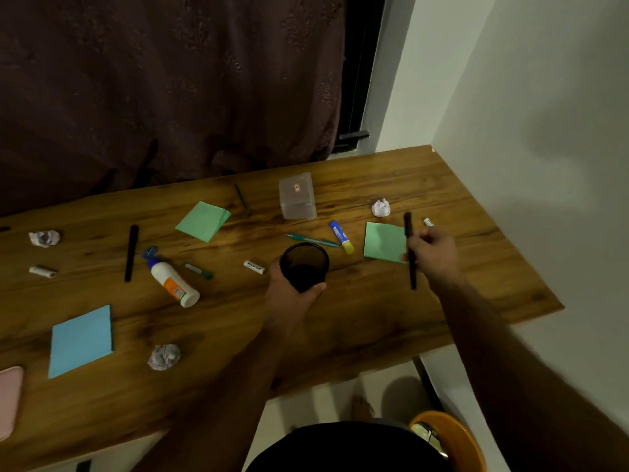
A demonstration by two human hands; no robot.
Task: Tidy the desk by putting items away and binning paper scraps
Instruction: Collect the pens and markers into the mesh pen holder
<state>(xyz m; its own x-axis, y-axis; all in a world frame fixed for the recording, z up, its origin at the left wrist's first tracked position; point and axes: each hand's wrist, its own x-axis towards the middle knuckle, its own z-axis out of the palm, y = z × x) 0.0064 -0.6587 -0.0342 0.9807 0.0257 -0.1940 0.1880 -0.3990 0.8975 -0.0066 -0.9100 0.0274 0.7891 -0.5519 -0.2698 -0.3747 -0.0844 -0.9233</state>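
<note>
While the left hand (293,294) wraps round the lower part of a black mesh pen cup (304,265), fingers curled on its side and the cup tipped a bit toward the camera, the right hand (433,255) pinches a black pen (410,250) partway down its barrel, fingers closed on it, pen standing nearly upright above the wooden desk (374,321). Cup sits roughly dead centre of the desk; the pen is off at its 3 o'clock, a short way apart.

Stuff still scattered about: a green sticky pad (384,246) just beside the right hand at its 9 o'clock, a blue glue stick (341,236) with a yellow cap and a teal pen (311,240) at the cup's 1 o'clock, a clear plastic box (297,196) at 12. A crumpled paper ball (380,208) lies at the pen's 11 o'clock, and a small white tube (429,222) just right of the pen's top.

Over at the cup's 9 o'clock there's a white eraser (254,267), a white glue bottle (173,283) lying on its side, another black pen (131,253), and a second green pad (203,220) at 10. Two more paper balls: one far left (44,238), one near the front edge (164,357) at 7 o'clock. A blue sticky pad (81,340) is front left. An orange bin (456,437) stands on the floor at 5 o'clock, below the desk edge.
</note>
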